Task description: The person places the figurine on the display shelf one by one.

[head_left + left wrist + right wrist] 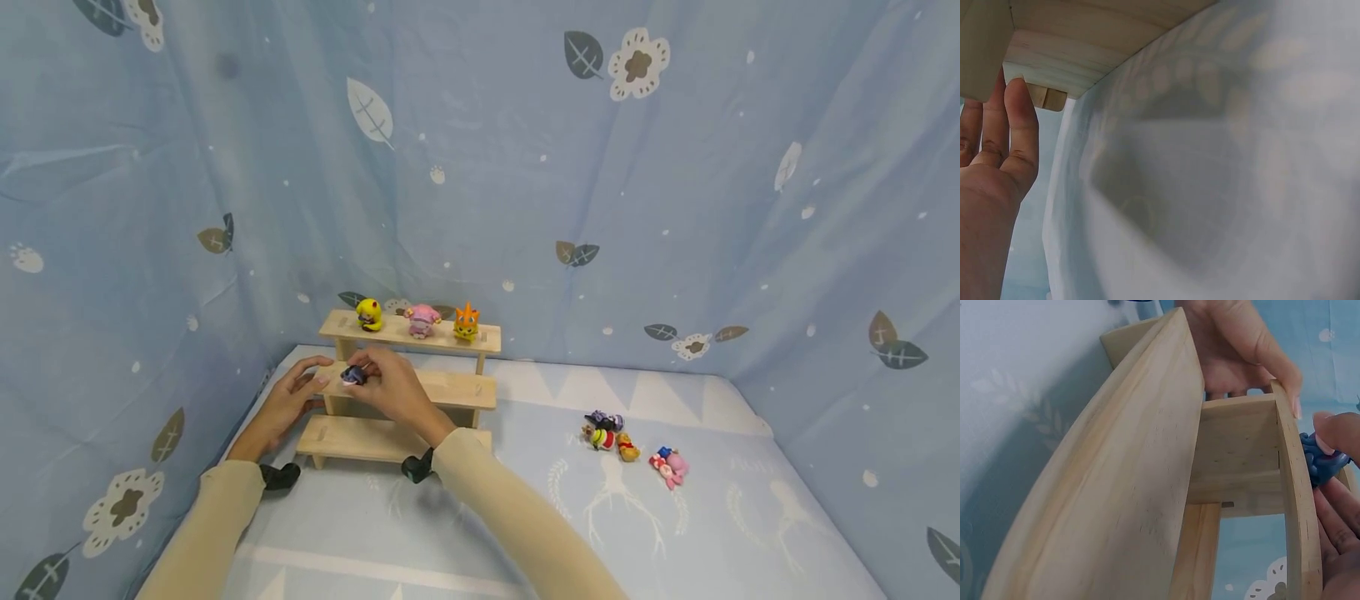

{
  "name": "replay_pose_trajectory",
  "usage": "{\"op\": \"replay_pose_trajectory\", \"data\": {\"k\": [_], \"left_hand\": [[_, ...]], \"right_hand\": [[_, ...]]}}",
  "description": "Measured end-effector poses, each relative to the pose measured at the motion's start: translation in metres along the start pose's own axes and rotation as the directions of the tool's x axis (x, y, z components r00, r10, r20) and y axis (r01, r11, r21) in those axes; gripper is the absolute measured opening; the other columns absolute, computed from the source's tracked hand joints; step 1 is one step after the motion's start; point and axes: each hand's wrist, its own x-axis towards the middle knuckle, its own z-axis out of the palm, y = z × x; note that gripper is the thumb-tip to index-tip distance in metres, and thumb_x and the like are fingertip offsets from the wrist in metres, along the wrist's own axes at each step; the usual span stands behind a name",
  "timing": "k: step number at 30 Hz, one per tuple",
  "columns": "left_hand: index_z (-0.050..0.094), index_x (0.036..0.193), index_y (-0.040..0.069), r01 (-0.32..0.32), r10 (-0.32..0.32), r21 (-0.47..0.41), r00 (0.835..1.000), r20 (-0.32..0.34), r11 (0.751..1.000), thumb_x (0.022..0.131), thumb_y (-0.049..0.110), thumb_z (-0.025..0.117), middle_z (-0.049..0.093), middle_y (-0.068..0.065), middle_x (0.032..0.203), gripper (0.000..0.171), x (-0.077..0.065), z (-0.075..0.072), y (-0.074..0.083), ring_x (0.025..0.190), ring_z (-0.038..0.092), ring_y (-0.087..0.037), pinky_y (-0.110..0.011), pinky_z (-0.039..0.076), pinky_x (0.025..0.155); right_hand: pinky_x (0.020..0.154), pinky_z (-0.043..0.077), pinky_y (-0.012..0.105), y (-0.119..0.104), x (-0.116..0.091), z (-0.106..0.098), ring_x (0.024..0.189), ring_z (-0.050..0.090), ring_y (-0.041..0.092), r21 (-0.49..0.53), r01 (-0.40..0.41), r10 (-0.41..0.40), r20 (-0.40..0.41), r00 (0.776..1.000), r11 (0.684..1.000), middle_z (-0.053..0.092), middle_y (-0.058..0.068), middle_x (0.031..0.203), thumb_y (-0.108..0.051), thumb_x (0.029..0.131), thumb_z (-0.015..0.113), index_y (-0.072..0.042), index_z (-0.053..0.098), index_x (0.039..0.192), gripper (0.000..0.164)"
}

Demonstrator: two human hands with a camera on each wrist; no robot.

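My right hand (393, 387) pinches a small dark blue figurine (354, 375) between thumb and fingers, at the left part of the middle tier (457, 389) of a wooden stepped shelf. The right wrist view shows the blue figurine (1322, 459) close to the tier's edge, partly covered by the fingers. At the left end of that tier is my left hand (288, 400), its fingers fairly straight beside the wood. On the top tier (390, 332) stand a yellow figurine (369, 315), a pink one (422, 321) and an orange-and-yellow one (466, 323).
The bottom tier (360, 439) lies under my right forearm. To the right on the pale cloth (525, 500) lie several figurines: a purple-and-black one (603, 420), an orange-and-red one (627, 448) and a pink cluster (670, 467) among them. Blue patterned curtains (495, 167) surround the surface.
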Motion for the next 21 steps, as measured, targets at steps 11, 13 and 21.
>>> {"op": "replay_pose_trajectory", "data": {"k": [11,13,21], "left_hand": [[0.044,0.151,0.015,0.010,-0.010,-0.006,1.000,0.008,1.000,0.107,0.035,0.058,0.059,0.000,0.125,0.050,-0.003,0.005,0.003,0.106,0.064,-0.011,-0.035,0.058,0.086],[0.044,0.151,0.014,0.014,-0.014,0.001,1.000,0.004,1.000,0.107,0.035,0.058,0.059,-0.001,0.125,0.050,-0.003,0.005,0.003,0.106,0.064,-0.012,-0.035,0.058,0.086],[0.044,0.152,0.015,0.017,-0.017,0.020,1.000,-0.021,1.000,0.106,0.039,0.060,0.055,-0.009,0.131,0.054,0.000,0.003,0.001,0.108,0.062,-0.013,-0.032,0.058,0.084]], "right_hand": [[0.097,0.051,0.022,0.001,-0.007,-0.005,0.115,0.063,0.007,0.034,-0.042,0.042,-0.007,0.999,0.999,0.065,-0.006,0.126,-0.025,0.093,0.079,-0.017,0.063,0.131,0.042],[0.099,0.052,0.025,0.000,-0.010,-0.009,0.119,0.064,0.012,0.047,-0.030,0.031,-0.012,0.999,0.998,0.065,-0.004,0.130,-0.025,0.094,0.079,-0.017,0.063,0.132,0.042],[0.095,0.053,0.021,-0.004,-0.026,-0.044,0.110,0.067,0.017,0.044,0.031,-0.029,-0.029,0.999,0.999,0.068,0.010,0.124,-0.014,0.097,0.074,-0.007,0.065,0.128,0.033]]}}
